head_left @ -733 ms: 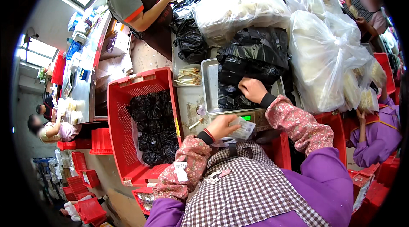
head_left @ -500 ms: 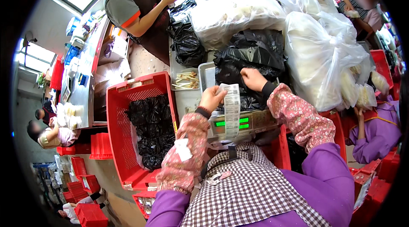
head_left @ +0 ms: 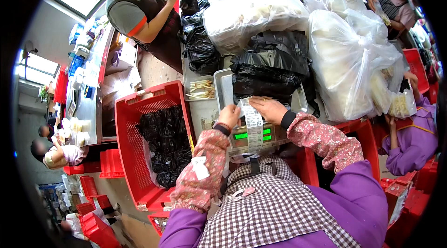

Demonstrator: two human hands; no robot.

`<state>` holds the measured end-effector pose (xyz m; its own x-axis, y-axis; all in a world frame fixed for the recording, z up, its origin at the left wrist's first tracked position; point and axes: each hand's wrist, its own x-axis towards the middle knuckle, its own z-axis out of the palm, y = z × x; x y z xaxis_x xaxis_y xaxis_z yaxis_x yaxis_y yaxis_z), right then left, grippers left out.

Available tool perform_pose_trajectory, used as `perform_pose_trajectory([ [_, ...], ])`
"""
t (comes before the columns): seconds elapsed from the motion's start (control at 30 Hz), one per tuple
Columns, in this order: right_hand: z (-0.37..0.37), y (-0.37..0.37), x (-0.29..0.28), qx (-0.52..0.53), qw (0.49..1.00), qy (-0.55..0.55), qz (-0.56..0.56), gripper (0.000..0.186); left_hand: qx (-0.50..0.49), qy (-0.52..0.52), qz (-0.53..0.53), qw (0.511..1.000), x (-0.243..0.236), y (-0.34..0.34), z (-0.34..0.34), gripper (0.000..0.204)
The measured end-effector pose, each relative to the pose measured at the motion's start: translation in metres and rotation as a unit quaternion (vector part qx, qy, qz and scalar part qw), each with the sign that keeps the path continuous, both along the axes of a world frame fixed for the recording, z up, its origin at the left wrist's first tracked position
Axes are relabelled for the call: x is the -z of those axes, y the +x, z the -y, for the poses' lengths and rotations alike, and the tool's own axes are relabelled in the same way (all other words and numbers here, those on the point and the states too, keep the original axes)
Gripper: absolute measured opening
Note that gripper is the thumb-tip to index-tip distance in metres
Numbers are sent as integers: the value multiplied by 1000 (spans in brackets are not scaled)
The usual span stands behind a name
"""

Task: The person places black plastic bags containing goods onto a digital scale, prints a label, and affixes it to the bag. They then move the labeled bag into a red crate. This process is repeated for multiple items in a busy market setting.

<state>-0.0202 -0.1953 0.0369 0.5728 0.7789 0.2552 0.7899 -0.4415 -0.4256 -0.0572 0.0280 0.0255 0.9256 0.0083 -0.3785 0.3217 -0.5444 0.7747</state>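
Note:
A long strip of white printed labels (head_left: 254,129) hangs in front of the weighing scale (head_left: 240,143), partly covering its green display. My left hand (head_left: 229,117) is closed on the strip's upper left edge. On the other side my right hand (head_left: 269,110) has its fingers pressed together at the strip's top; the fingertips are partly hidden. Just beyond both hands, a black plastic bag (head_left: 265,83) lies on the scale's metal tray (head_left: 221,87). What is in the bag cannot be seen.
A red crate (head_left: 125,148) with several black bags stands at left. Pale sticks (head_left: 201,90) lie beside the tray. Large clear bags (head_left: 349,71) of pale goods crowd the far side and right. A co-worker (head_left: 139,15) stands at the far left; another (head_left: 409,141) is at right.
My right hand has come back from the black bag to the top of the label strip. My left hand has shifted slightly nearer. The far-left co-worker now holds up a pale pack.

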Motion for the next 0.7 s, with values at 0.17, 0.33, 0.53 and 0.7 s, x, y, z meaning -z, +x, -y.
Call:
perform_pose_trajectory([
  [0.17, 1, 5, -4, -12, 1000, -16, -14, 41, 44, -44, -139, 988, -52, 1, -4, 35],
  [0.33, 3, 8, -7, -20, 999, -10, -42, 42, 32, -13, 59, 998, 17, -6, 35, 27],
  [0.53, -6, 15, 4, 21, 996, 63, 66, 14, 181, -91, 95, 975, -65, -75, 55, 32],
  [0.7, -14, 20, -10, 125, 982, 127, -69, 9, 198, -139, 144, 960, -73, -70, 31, 25],
])
